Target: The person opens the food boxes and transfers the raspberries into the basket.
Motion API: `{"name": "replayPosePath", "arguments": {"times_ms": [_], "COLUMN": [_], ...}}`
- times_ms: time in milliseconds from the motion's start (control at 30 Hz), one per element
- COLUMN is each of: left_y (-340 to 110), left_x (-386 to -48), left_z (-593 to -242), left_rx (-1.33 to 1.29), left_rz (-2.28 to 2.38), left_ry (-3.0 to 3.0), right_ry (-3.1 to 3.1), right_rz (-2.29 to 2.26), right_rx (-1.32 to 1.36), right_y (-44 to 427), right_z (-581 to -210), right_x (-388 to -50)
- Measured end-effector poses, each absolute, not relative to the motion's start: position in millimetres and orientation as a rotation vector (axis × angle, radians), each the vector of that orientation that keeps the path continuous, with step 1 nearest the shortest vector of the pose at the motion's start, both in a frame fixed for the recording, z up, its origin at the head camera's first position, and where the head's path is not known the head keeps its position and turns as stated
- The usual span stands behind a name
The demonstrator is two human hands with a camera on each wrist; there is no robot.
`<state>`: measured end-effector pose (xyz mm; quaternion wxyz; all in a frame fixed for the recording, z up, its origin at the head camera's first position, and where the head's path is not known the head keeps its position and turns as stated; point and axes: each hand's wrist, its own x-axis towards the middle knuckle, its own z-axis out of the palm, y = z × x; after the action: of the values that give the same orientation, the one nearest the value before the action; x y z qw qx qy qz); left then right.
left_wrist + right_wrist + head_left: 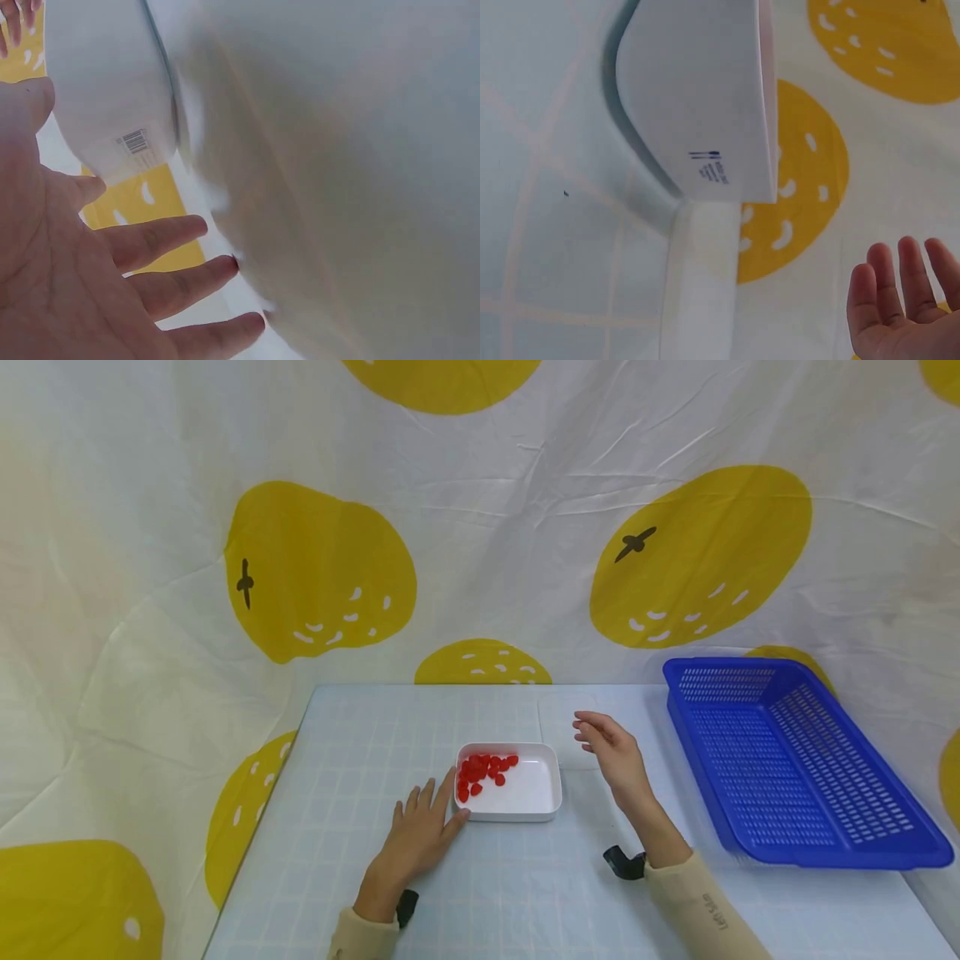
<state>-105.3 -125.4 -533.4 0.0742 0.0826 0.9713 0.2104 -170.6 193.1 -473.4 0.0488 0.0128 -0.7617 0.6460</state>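
A white rectangular tray (536, 785) sits mid-table with several small red pieces (476, 768) gathered in its left half; their exact kind is too small to tell. My left hand (422, 837) lies at the tray's left side, fingers spread, thumb and index finger against its wall. In the left wrist view that hand (82, 262) has its other fingers extended beside the tray (112, 75). My right hand (617, 758) is raised to the right of the tray, fingers loosely bent, with nothing visible in it. The right wrist view shows its fingers (886, 281) apart from the tray (697, 97).
A blue slatted plastic basket (765, 777) stands at the table's right side. Behind the right hand lies a pale flat thing (566, 731), faintly outlined on the table (360, 752). A white cloth with yellow fruit prints (480, 543) hangs behind the table.
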Motion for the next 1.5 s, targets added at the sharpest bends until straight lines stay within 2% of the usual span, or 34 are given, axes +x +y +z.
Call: {"name": "replayPosePath", "arguments": {"times_ms": [433,767,1100,1367,1500], "left_y": [-125,-125,-125,-126,-127], "left_x": [-105,-105,-105,-106,-106], "left_z": [-530,-531,-533,-534,-534], "left_rx": [0.272,0.251,0.236,0.244,0.25], "left_rz": [0.696,0.702,0.699,0.714,0.716], "left_ry": [2.896,2.877,2.868,2.878,2.878], "right_ry": [-2.453,-2.446,-2.629,-2.722,-2.772], "right_rz": [1.915,2.061,1.987,1.902,1.827], "right_rx": [0.233,0.247,0.28,0.46,0.443], "right_y": [149,133,120,112,109], "right_z": [-450,-503,-515,-521,-522], "right_x": [-156,-172,-172,-182,-186]}}
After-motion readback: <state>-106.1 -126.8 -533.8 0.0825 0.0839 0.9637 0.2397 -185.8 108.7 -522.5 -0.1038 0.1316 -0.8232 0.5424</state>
